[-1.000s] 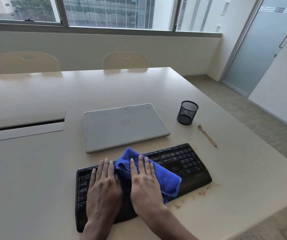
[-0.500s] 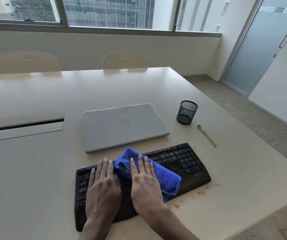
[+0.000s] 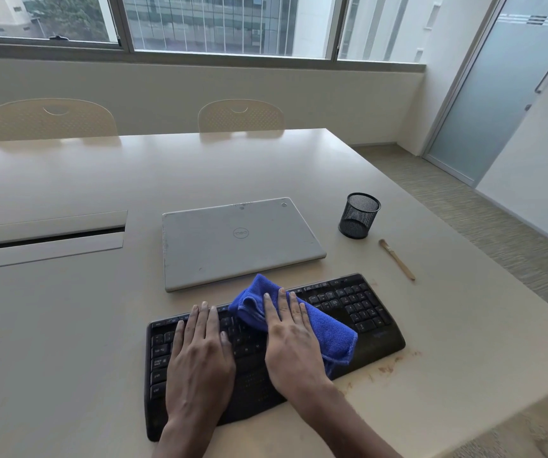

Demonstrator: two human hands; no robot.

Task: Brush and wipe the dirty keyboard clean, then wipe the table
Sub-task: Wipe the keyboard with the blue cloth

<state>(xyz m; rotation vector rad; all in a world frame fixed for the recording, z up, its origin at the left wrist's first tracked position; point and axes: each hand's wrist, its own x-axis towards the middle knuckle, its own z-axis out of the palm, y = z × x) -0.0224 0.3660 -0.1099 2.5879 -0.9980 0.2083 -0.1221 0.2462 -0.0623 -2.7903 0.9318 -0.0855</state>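
A black keyboard [image 3: 362, 309] lies near the front edge of the beige table [image 3: 68, 325]. A folded blue cloth [image 3: 325, 328] lies across its middle. My right hand [image 3: 291, 345] presses flat on the cloth with straight fingers. My left hand [image 3: 200, 352] rests flat on the keys at the keyboard's left half, fingers straight. A small wooden brush [image 3: 397, 259] lies on the table to the right, behind the keyboard. Brown dirt specks [image 3: 388, 366] are scattered on the table by the keyboard's right front corner.
A closed grey laptop [image 3: 239, 241] lies just behind the keyboard. A black mesh pen cup [image 3: 358, 215] stands right of it. A cable slot [image 3: 44, 238] is set in the table at left. Two chairs [image 3: 241, 115] stand at the far side. The table's right edge runs close to the dirt.
My right hand with the cloth has shifted slightly to the right and up along the keys. My left hand stays put.
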